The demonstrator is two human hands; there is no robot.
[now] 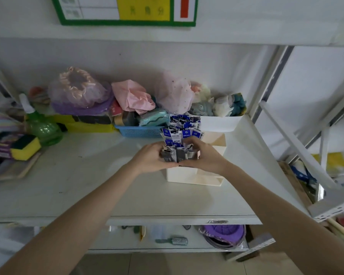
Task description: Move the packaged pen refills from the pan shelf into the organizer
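A cream-white organizer (189, 177) stands on the white shelf (87, 175), right of the middle. Blue-and-white packaged pen refills (182, 133) stick upright out of its top in several rows. My left hand (153, 157) and my right hand (202, 153) close from both sides on the nearest bundle of refill packs (175, 155), whose grey lower ends show between my fingers just above the organizer's front compartment. My thumbs nearly touch in front of the bundle.
Behind the organizer stand a blue mesh basket (139, 132) and a white bin (218, 123) with bagged cloth items. A green spray bottle (42, 126) and yellow sponges (18, 147) lie at the left. A shelf post (274, 84) rises at the right.
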